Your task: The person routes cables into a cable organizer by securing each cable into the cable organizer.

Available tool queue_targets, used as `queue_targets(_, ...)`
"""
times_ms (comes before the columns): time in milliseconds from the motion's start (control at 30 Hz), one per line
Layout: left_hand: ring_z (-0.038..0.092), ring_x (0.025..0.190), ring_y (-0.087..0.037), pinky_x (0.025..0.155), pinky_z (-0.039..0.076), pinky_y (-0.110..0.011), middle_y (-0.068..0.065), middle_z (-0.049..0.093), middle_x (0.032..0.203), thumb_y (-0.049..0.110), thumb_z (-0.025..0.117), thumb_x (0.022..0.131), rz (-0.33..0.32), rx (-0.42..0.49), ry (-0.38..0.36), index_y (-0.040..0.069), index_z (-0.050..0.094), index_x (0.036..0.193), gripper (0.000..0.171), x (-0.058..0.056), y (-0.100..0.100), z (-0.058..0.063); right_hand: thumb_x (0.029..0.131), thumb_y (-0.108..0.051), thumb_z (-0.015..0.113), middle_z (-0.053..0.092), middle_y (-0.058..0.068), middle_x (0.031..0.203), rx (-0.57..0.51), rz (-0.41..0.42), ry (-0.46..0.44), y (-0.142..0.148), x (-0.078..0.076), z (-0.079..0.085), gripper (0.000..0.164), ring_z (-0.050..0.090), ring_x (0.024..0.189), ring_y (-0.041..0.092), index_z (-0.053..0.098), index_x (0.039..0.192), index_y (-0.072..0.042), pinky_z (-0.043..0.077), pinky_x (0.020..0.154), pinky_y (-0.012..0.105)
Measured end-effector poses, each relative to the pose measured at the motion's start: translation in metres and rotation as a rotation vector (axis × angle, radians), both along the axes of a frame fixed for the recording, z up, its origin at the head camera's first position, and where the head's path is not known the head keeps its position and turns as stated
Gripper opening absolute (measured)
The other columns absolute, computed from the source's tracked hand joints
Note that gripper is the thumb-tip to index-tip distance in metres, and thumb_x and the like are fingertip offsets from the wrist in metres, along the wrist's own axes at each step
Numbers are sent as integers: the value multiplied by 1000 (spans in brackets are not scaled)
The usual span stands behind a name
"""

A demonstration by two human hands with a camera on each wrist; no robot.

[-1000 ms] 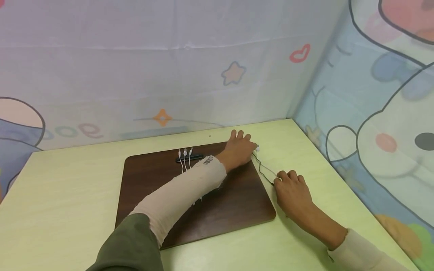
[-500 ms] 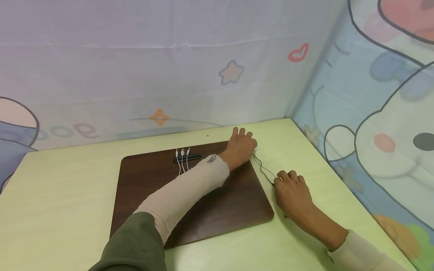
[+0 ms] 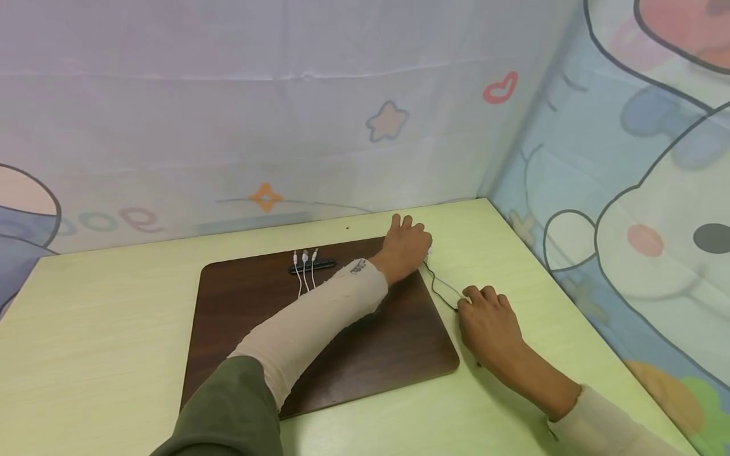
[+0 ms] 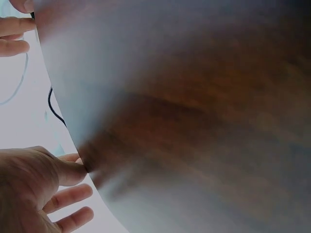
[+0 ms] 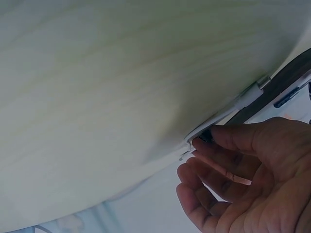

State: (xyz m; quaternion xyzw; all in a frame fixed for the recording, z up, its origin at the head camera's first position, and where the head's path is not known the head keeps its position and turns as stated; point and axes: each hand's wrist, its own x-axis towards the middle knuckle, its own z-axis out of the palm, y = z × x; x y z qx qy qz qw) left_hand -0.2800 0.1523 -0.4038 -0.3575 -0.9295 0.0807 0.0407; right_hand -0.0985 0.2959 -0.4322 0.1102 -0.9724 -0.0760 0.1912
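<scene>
In the head view, my left hand [image 3: 403, 248] is at the far right corner of a dark brown board [image 3: 399, 348]. Its thumb and forefinger come together at the board's edge, and a thin black cable [image 3: 436, 293] runs out from under them; the exact grip is hidden. Right of the board, my right hand [image 3: 490, 326] pinches the cable's other visible stretch. The right wrist view shows a small black piece [image 5: 206, 134] between thumb and forefinger. A white cable [image 3: 450, 286] runs alongside, and a white plug with a metal tip [image 5: 252, 94] lies close by.
On the board sits a black cable holder [image 3: 326, 264] with several white cables [image 3: 305, 256] standing in it; the left sleeve [image 3: 319, 335] covers their lower lengths. The board lies on a pale yellow table [image 3: 114, 323]. Printed cloth walls [image 3: 285, 126] border the back and right.
My left hand has shifted slightly, and the white plug beside its thumb is now mostly hidden. The right hand stays nearly in place. The head view has drifted a little.
</scene>
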Motion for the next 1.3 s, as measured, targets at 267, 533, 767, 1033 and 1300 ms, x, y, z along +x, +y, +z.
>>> queue_targets(267, 52, 116, -23, 122, 36, -49, 2, 69, 123, 19, 59, 118, 8, 10, -7, 28, 80, 124, 24, -1, 1, -1, 92, -1, 82, 77, 15, 118, 6, -3, -6, 1, -1, 0, 5, 68, 103, 39, 79, 96, -2, 56, 79, 51)
queue_targets(533, 56, 126, -24, 123, 37, -49, 1, 67, 135, 19, 60, 118, -34, -32, 21, 34, 73, 144, 33, 0, -7, 2, 91, -1, 80, 77, 15, 119, -8, 9, 9, 2, 0, -2, 6, 68, 102, 39, 78, 97, -2, 56, 79, 52)
queue_targets(767, 57, 139, -29, 129, 35, -53, -1, 66, 146, 16, 63, 116, -55, -34, 27, 35, 64, 154, 42, -4, -12, 5, 89, 0, 78, 75, 15, 112, -28, 43, 62, 4, -3, -3, 9, 65, 96, 39, 72, 96, -1, 54, 75, 50)
queue_targets(1033, 57, 141, -30, 131, 35, -54, -1, 65, 148, 15, 62, 116, -78, -44, 40, 35, 61, 155, 43, -6, -21, 7, 91, -3, 75, 73, 15, 104, -42, 69, 88, 0, -9, -2, 13, 64, 92, 41, 64, 83, -3, 52, 70, 49)
queue_targets(1300, 56, 139, -30, 127, 36, -51, 0, 66, 144, 16, 61, 117, -122, -90, 107, 36, 62, 155, 43, -9, -43, 12, 94, -4, 76, 75, 15, 110, -53, 116, 85, -7, -14, 4, 20, 65, 97, 41, 61, 81, -6, 53, 73, 49)
